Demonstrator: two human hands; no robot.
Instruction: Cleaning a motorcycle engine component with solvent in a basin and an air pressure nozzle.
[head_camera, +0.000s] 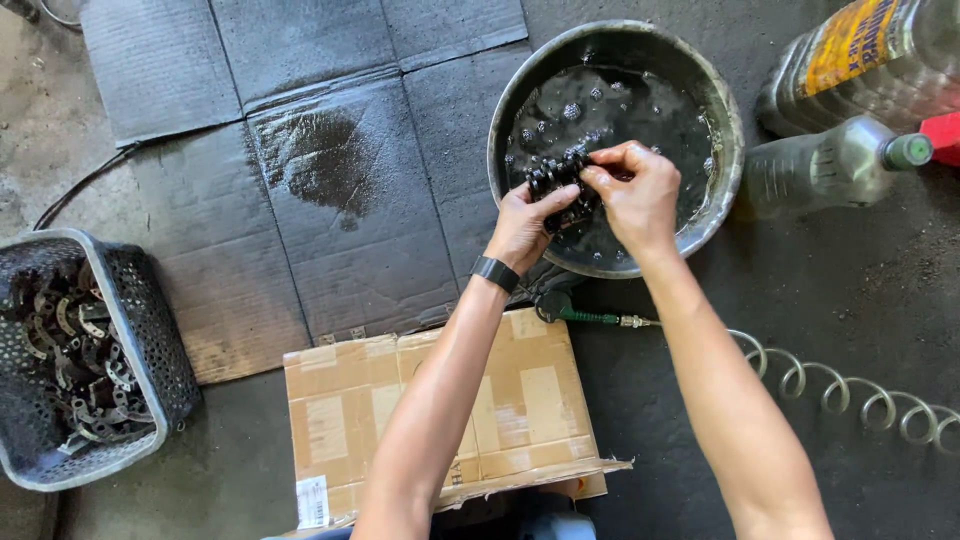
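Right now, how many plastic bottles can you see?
2: a large labelled bottle at the top right corner, and a smaller green-capped bottle lying just below it, right of the basin. Others may sit outside the frame.

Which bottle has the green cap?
The smaller clear bottle lying on its side beside the metal basin. The bigger bottle behind it has a yellow label and no cap showing.

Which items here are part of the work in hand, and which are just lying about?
In use: left hand, right hand, dark metal part, basin of dark liquid.

Lying about: perforated basket of metal parts, cardboard box, plastic bottles, coiled hose.
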